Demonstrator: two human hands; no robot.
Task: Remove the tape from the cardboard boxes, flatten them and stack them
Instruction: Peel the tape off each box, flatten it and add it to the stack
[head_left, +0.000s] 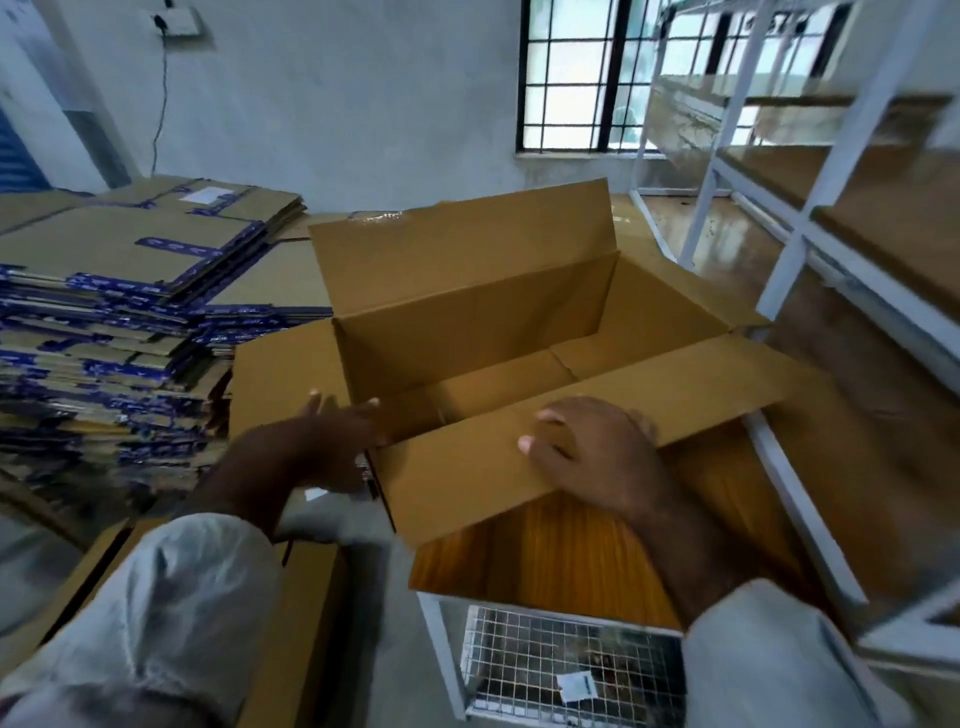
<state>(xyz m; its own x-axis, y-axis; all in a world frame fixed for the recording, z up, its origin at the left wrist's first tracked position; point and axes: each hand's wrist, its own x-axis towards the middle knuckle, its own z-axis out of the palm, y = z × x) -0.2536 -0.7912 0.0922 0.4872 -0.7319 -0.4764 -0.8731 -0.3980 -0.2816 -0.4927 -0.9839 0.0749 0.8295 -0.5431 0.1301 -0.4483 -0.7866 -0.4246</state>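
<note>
Wire basket (571, 660): seen nearest, under the white-framed wooden desk (587, 556); a small label lies inside it.
Sleeves: pale fabric is worn on both forearms at the bottom of the view.
Right hand (597, 457): laid on the near flap (571, 441) of the open cardboard box (467, 332), fingers curled over the flap's surface and the thumb side at its near edge; the flap is held tilted above the desk.
Left hand (337, 441): blurred; fingers are seen spread and relaxed at the box's near left corner, beside the left flap (280, 379). Whether contact is made cannot be told.
Cardboard box: placed on the desk straight ahead, top open, interior bare; its far flap (467, 249) is raised upright, with a strip of clear tape (379, 215) at its top left edge.
Stack of flattened boxes (119, 322): piled to the left, bearing blue printed tape.
Shelving (810, 234): white frame with wooden boards, at right.
Window (576, 78): barred, in the far wall.
</note>
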